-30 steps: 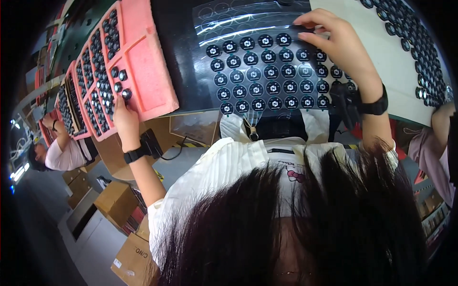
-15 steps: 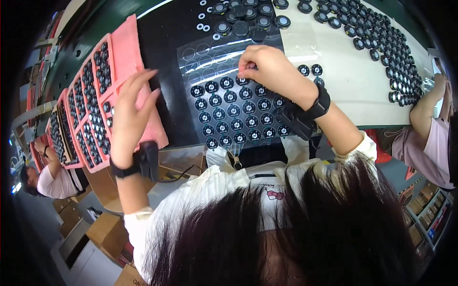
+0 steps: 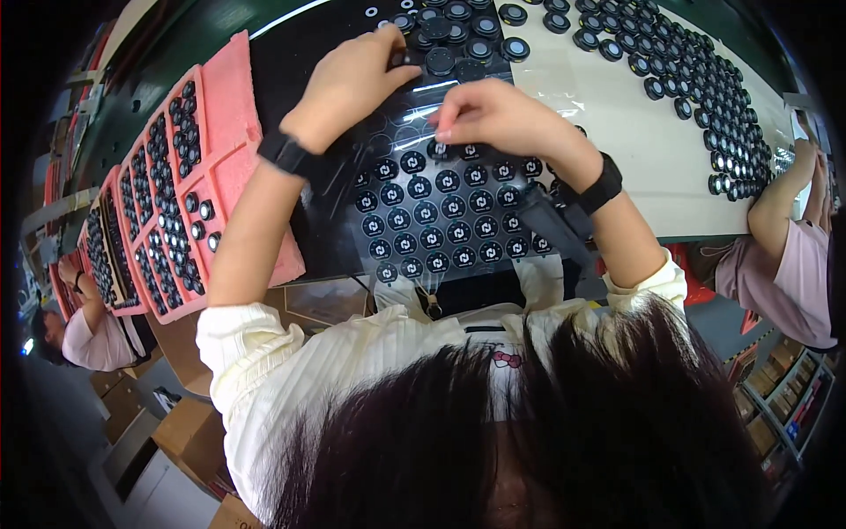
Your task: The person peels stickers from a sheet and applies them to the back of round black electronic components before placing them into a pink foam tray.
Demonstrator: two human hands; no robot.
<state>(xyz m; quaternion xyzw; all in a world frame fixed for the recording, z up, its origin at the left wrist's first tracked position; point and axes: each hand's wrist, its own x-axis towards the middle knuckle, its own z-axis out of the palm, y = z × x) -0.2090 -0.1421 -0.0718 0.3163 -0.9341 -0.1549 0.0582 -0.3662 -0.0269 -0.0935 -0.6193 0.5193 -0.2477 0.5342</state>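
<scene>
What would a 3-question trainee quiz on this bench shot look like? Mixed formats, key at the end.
1. True or false: both hands work over the clear sticker sheet of round black labels.
2. Multiple choice: the pink foam trays lie to the person's A) left, B) right, C) behind the loose black caps.
3. Short answer: what does the left hand pinch at its fingertips?

Key
1. True. The right hand pinches at the sheet's upper rows and the left hand hovers above its top edge.
2. A.
3. A small round black cap, beside the loose black caps piled above the sheet.
</scene>
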